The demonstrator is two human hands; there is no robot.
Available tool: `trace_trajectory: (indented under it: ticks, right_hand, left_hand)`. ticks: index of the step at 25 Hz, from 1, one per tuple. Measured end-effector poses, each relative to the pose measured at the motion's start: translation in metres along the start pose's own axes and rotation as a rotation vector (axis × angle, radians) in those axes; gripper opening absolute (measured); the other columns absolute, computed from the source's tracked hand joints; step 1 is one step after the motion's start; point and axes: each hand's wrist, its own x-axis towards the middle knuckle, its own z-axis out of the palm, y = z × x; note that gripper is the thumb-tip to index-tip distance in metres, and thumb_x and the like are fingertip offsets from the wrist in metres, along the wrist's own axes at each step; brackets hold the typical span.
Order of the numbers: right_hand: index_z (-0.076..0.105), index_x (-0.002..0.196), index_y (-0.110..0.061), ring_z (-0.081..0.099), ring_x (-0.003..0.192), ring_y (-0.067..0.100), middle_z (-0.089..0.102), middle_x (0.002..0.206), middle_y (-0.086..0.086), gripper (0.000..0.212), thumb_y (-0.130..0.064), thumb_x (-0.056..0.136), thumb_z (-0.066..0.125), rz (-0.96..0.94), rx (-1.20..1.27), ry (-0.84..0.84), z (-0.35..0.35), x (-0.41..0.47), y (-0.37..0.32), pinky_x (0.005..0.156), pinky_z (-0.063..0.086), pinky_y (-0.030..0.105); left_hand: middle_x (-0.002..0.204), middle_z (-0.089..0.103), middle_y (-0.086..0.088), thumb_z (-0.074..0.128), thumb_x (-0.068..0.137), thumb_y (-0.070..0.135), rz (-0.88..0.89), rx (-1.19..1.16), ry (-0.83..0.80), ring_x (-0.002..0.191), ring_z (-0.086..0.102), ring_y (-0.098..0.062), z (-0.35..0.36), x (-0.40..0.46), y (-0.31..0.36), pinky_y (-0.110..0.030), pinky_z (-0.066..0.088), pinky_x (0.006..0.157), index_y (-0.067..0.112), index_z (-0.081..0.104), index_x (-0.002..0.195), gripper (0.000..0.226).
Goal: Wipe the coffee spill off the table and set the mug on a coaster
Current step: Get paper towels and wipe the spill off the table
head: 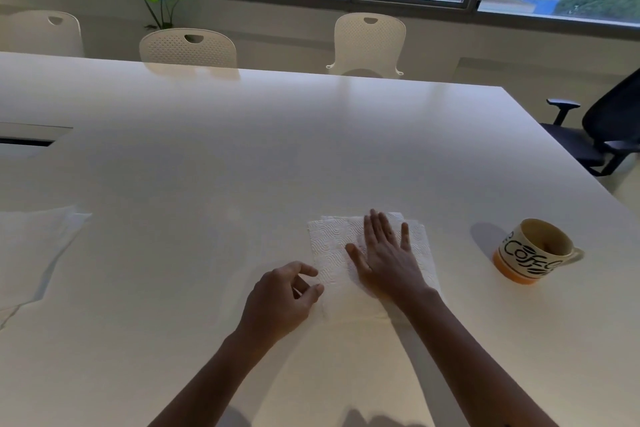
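Setting: a large white surface in a room with windows; white chairs line the far side, and a black office chair stands at the right.
Paper towel: a white embossed paper towel lies flat on the near part of the surface.
Right hand: the right hand lies palm down on the towel, its grip spread wide, fingers flat.
Left hand: the left hand sits at the towel's left edge, its grip loosely curled, thumb and forefinger close together; whether they pinch the towel cannot be told.
Mug: a cream and orange mug with black lettering stands upright on the bare surface, to the right of the towel and apart from it, handle pointing right.
Spill: none can be made out.
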Motion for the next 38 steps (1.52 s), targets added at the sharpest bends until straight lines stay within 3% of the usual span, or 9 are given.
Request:
trace_trajectory:
  ticks: [8,14,17,21,26,29,32,38]
  right_hand:
    - [-0.011,0.170,-0.007,-0.024,0.165,0.021,-0.019,0.180,0.008,0.090,-0.068,0.106,0.008,0.077,-0.010,-0.010,0.002,-0.014,-0.001,0.133,-0.013,0.055]
    - [-0.013,0.169,-0.008,-0.024,0.165,0.021,-0.026,0.177,0.007,0.094,-0.072,0.101,-0.002,-0.029,-0.035,0.014,0.010,-0.030,-0.022,0.133,-0.013,0.055]
    - [-0.009,0.170,-0.009,-0.021,0.165,0.020,-0.019,0.179,0.007,0.093,-0.072,0.102,0.000,-0.042,-0.055,0.003,0.014,-0.033,-0.030,0.134,-0.012,0.055]
    - [-0.011,0.171,-0.013,-0.023,0.165,0.019,-0.023,0.178,0.003,0.082,-0.063,0.107,0.005,-0.092,-0.031,0.018,0.015,-0.030,-0.047,0.133,-0.013,0.056]
    - [-0.008,0.171,-0.019,-0.021,0.165,0.014,-0.018,0.179,-0.001,0.080,-0.065,0.107,0.005,-0.102,0.029,0.005,0.010,-0.023,-0.037,0.135,-0.006,0.057]
    - [-0.008,0.171,-0.014,-0.022,0.165,0.018,-0.020,0.178,0.003,0.092,-0.073,0.103,0.007,0.053,0.049,0.067,-0.004,-0.014,-0.011,0.135,-0.009,0.054]
    - [-0.008,0.171,-0.008,-0.020,0.166,0.020,-0.016,0.180,0.008,0.098,-0.075,0.103,0.014,0.191,0.027,0.022,-0.006,-0.011,0.003,0.136,-0.008,0.050]
    - [-0.007,0.171,-0.012,-0.013,0.167,0.015,-0.011,0.181,0.004,0.096,-0.075,0.102,0.014,0.047,0.100,0.014,0.002,-0.007,-0.013,0.137,-0.004,0.039]
  left_hand:
    - [0.077,0.076,0.015,0.080,0.089,0.041,0.150,0.089,-0.070,0.066,0.065,0.000,0.003,0.002,0.001,-0.019,0.057,0.081,0.029,0.076,0.124,0.037]
    - [0.080,0.078,0.009,0.077,0.091,0.038,0.204,0.104,-0.101,0.071,0.068,-0.007,0.004,0.006,-0.002,-0.024,0.058,0.084,0.026,0.072,0.136,0.047]
    - [0.083,0.079,0.007,0.075,0.091,0.037,0.223,0.133,-0.116,0.079,0.072,-0.013,0.005,0.007,-0.003,-0.029,0.059,0.085,0.025,0.071,0.138,0.048]
    - [0.086,0.080,0.004,0.073,0.092,0.036,0.264,0.166,-0.147,0.081,0.073,-0.015,0.005,0.010,-0.005,-0.033,0.060,0.086,0.025,0.067,0.142,0.052]
    - [0.089,0.081,0.005,0.076,0.091,0.036,0.260,0.147,-0.140,0.082,0.074,-0.014,0.003,0.010,-0.009,-0.031,0.060,0.086,0.023,0.068,0.141,0.053]
    - [0.090,0.081,0.007,0.076,0.092,0.037,0.247,0.142,-0.139,0.082,0.074,-0.013,0.002,0.009,-0.013,-0.030,0.060,0.090,0.024,0.068,0.141,0.052]
    - [0.088,0.081,0.003,0.071,0.091,0.040,0.305,0.210,-0.109,0.084,0.076,-0.018,-0.001,0.008,-0.013,-0.027,0.058,0.086,0.024,0.069,0.140,0.052]
    - [0.098,0.081,-0.003,0.063,0.089,0.038,0.422,0.357,-0.081,0.092,0.076,-0.028,0.002,0.010,-0.008,-0.036,0.056,0.088,0.017,0.073,0.127,0.045]
